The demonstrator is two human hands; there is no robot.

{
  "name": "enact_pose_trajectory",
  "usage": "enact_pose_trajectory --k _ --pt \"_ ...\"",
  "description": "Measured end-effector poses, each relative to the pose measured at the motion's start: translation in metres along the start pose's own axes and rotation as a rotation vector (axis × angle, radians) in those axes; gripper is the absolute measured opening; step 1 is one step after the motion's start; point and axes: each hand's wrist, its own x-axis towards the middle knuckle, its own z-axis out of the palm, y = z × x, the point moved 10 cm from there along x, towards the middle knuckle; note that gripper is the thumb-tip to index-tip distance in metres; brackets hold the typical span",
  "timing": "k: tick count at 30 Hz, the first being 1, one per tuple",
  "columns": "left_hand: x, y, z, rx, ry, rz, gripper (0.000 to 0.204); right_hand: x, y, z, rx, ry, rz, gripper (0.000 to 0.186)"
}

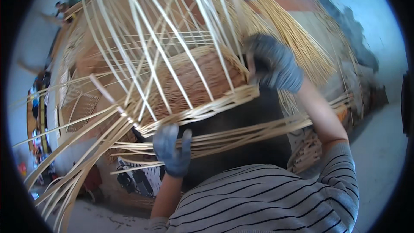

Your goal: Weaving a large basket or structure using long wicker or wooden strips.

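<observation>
An unfinished wicker basket (211,108) stands before me, its pale upright stakes (174,36) rising from the woven edge. My left hand (172,150), in a grey glove, rests against the near edge at the left corner. Its thumb stands apart from the fingers. At the right corner, my right hand (276,62), also gloved, is curled and smeared by motion. A blurred brownish shape shows by its fingers; what it grips, if anything, cannot be made out. Loose rods (241,134) lie across my lap, passing by my left hand.
A large bundle of thin yellow rods (293,39) spreads over the floor at the far right. Long flat strips (77,164) fan out to the left from the basket's corner, where a pale stick (102,88) juts out. Assorted items (39,108) line the left wall.
</observation>
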Motion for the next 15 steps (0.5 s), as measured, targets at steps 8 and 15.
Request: enact_pose_trajectory --k 8,15 --pt "0.004 -0.010 0.082 -0.096 -0.429 0.225 0.048 -0.091 -0.009 0.079 -0.562 0.004 0.195 0.062" --pt "0.009 0.003 0.078 0.000 -0.256 0.297 0.048 -0.103 -0.006 0.075 -0.465 0.208 0.152 0.064"
